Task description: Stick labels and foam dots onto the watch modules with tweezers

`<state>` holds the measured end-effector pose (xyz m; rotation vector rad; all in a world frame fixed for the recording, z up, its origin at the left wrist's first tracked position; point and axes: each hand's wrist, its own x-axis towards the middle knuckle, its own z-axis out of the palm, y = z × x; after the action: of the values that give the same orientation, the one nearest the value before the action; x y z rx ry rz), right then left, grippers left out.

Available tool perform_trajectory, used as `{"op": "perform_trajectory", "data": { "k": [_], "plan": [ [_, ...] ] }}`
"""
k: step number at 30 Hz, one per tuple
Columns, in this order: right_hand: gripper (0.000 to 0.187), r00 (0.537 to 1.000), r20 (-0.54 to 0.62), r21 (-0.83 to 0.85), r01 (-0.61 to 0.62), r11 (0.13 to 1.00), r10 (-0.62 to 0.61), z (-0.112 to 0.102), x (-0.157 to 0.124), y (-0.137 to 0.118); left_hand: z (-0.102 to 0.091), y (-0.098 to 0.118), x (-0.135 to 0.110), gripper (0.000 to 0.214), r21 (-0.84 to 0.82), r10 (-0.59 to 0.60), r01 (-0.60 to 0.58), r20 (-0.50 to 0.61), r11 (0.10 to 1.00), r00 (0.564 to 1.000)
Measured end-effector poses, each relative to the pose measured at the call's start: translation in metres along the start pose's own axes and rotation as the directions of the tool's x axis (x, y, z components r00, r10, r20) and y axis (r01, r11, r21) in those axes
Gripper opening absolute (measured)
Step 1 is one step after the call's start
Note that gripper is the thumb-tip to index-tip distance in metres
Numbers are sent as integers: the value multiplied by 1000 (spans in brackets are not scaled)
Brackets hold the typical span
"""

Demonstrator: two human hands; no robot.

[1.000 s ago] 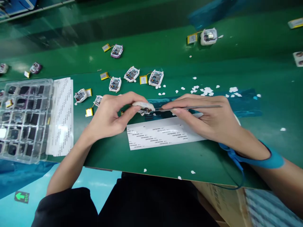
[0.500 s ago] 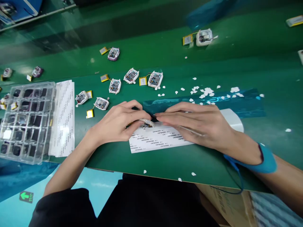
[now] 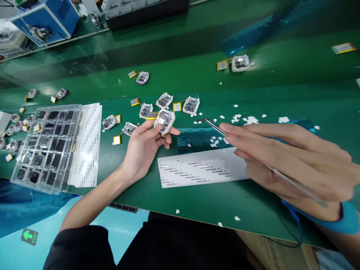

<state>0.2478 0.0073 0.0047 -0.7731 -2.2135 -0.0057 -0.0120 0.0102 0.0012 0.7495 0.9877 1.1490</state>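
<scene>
My left hand [image 3: 143,150] is closed on a white smartwatch case [image 3: 165,119], raised above the bench with its circuit board showing. A yellow-edged battery [image 3: 152,115] sits at the case's left side. In my right hand [image 3: 287,161] is a pair of metal tweezers [image 3: 215,126], pointing left. A small dark strip [image 3: 201,120] is at the tweezers' tips; whether they pinch it I cannot tell. Below the tweezers lies a printed white adhesive backing sheet [image 3: 194,172], its right end hidden behind my right hand.
Several open watch cases [image 3: 191,105] with batteries lie beyond my left hand. A clear compartment tray [image 3: 47,150] and stacked printed sheets [image 3: 86,146] are at the left. White round stickers [image 3: 251,120] are scattered around a blue film [image 3: 194,138]. A blue box [image 3: 56,20] stands at the back.
My hands have moved apart. The left has turned and raised the watch case, showing its inside; the right has moved right with the tweezers. A dark strip now shows at their tips.
</scene>
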Motion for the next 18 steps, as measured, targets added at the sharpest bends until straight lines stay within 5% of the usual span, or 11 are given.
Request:
{"op": "perform_trajectory", "data": {
  "k": [2, 8, 14, 18],
  "plan": [
    [70, 996, 63, -19, 67, 998, -66, -4, -2, -3, 0, -3, 2, 11, -9, -78, 78, 1, 997, 997],
    [30, 958, 82, -54, 281, 958, -276, 7, -5, -6, 7, -12, -4, 18, 49, 7, -1, -115, 999, 993],
    [37, 968, 85, -67, 244, 968, -238, 14, -5, -12, 12, -8, -9, 34, 36, -13, 18, -133, 999, 991],
    [38, 950, 215, -35, 238, 971, -226, 6, -3, -18, 14, -8, -11, 31, 43, -49, 55, -123, 998, 991]
  ]
}}
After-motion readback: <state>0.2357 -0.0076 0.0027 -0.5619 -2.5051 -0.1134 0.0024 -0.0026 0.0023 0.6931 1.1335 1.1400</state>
